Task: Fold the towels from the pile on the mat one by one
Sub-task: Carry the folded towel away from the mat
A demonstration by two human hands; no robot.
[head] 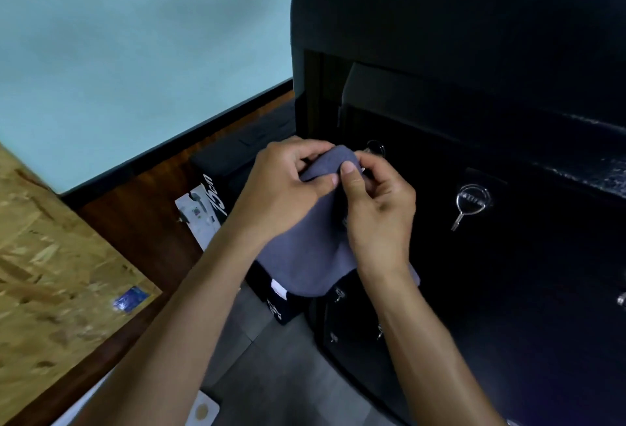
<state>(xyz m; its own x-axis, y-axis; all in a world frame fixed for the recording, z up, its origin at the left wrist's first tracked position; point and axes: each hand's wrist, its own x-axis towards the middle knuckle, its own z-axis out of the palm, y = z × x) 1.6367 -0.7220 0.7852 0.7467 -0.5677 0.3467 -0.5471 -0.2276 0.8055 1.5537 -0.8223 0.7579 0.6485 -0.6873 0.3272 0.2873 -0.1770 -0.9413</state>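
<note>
A grey towel [305, 263] hangs in the air in front of me, held up at its top edge. My left hand [284, 188] pinches the towel's upper part between thumb and curled fingers. Right beside it, my right hand [376, 212] pinches the same top edge with thumb and forefinger. The towel's lower part droops below both wrists. Neither the pile of towels nor the mat is in view.
A black cabinet [474, 52] with keys in its locks [471, 203] stands close on the right. A chipboard surface [50, 273] with a dark wooden edge lies at the left. Black boxes [220, 174] sit on the grey floor [271, 374] below, against a pale green wall.
</note>
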